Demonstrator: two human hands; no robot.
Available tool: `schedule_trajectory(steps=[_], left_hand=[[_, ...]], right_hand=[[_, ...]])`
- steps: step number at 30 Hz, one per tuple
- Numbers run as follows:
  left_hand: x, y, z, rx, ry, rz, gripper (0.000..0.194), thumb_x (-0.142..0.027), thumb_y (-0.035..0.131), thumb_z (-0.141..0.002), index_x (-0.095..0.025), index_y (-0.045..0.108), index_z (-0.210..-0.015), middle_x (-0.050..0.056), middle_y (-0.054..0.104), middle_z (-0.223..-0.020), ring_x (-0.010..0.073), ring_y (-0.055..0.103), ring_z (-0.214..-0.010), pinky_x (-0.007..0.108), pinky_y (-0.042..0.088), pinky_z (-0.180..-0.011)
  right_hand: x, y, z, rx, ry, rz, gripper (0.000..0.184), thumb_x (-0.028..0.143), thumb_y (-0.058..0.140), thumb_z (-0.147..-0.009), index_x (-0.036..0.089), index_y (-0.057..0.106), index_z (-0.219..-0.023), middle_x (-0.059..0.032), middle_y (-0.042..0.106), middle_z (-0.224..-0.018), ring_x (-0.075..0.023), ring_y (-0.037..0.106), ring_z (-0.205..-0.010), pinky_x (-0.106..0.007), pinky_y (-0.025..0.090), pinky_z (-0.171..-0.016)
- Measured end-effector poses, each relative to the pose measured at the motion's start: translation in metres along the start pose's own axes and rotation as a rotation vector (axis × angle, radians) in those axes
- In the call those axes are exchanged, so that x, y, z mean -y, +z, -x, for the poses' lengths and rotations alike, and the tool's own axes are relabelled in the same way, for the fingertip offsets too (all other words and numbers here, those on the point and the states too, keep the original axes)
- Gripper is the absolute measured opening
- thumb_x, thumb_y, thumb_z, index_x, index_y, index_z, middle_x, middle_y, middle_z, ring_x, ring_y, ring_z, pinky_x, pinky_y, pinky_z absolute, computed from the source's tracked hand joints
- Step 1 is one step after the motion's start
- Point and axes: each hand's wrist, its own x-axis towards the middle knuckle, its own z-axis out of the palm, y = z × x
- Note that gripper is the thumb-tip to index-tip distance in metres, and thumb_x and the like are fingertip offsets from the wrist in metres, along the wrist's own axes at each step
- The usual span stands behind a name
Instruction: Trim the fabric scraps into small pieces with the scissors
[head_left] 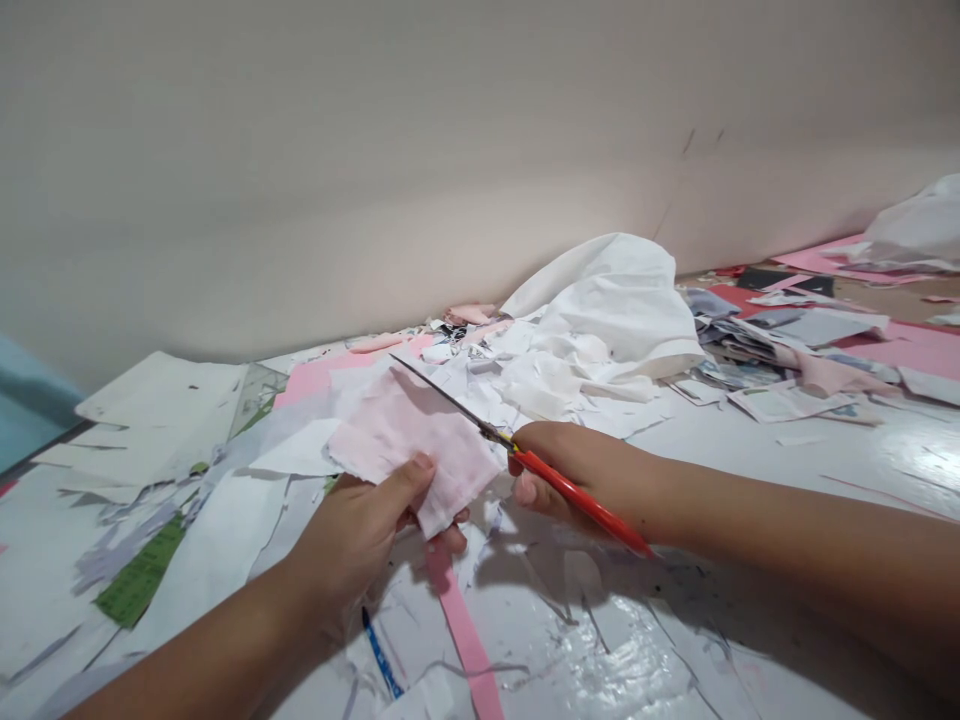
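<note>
Left hand (375,508): closed, thumb above and fingers beneath, gripping the pale pink piece (420,425), which extends beyond the thumb. Scissors (530,459): blades along the piece's upper right side, red handles within the curled right hand (581,456).

Offcuts and sheets lay across a counter (622,650), against a wall (375,150) behind.
In the middle, a layered piece (412,430) sat in the left hand (382,495); to its right, scissors (581,495) lay in the right hand (570,460), blades pointing leftward along the piece's far edge, contact unclear. Before the left hand, a strip (469,640) ran toward the near side, a pen (381,655) just left of it. Stacked sheets (161,420) lay far left, a bulky cloth (615,290) behind the scissors beside the wall, and a scrap pile (787,350) right of the cloth.
</note>
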Motion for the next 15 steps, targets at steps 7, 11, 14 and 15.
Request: schedule_trajectory(steps=[7,11,14,15], left_hand=[[0.0055,-0.0041,-0.0021,0.070,0.038,-0.059,0.050,-0.055,0.046,-0.075,-0.015,0.066,-0.053,0.008,0.067,-0.054,0.0217,0.062,-0.056,0.030,0.049,-0.058],[0.0077,-0.0047,-0.0040,0.104,0.034,0.052,0.045,-0.055,0.051,-0.073,-0.017,0.062,-0.051,0.005,0.064,-0.050,0.0203,0.060,-0.048,0.032,0.050,-0.056],[0.0057,-0.0032,-0.0031,0.143,0.023,0.071,0.045,-0.053,0.050,-0.074,-0.014,0.064,-0.056,0.007,0.064,-0.049,0.0223,0.061,-0.050,0.034,0.050,-0.056],[0.0050,-0.0026,-0.0026,0.161,0.018,0.073,0.046,-0.052,0.049,-0.075,-0.013,0.065,-0.057,0.009,0.064,-0.049,0.0235,0.061,-0.051,0.035,0.050,-0.056]], right_hand=[[0.0048,0.0046,-0.0048,-0.040,0.086,0.067,0.053,0.068,0.031,-0.077,0.018,0.040,-0.061,0.0012,0.042,-0.057,-0.0097,0.031,-0.048,-0.023,0.024,-0.044],[0.0065,0.0048,-0.0049,-0.052,0.102,-0.031,0.052,0.067,0.037,-0.076,0.018,0.043,-0.060,0.0015,0.042,-0.057,-0.0097,0.033,-0.049,-0.022,0.025,-0.044],[0.0019,0.0077,-0.0048,-0.079,0.086,-0.086,0.054,0.069,0.036,-0.076,0.017,0.042,-0.059,0.0022,0.040,-0.056,-0.0092,0.032,-0.050,-0.022,0.024,-0.045],[-0.0004,0.0092,-0.0049,-0.092,0.080,-0.103,0.055,0.070,0.035,-0.075,0.017,0.041,-0.058,0.0024,0.039,-0.056,-0.0090,0.031,-0.050,-0.022,0.024,-0.045]])
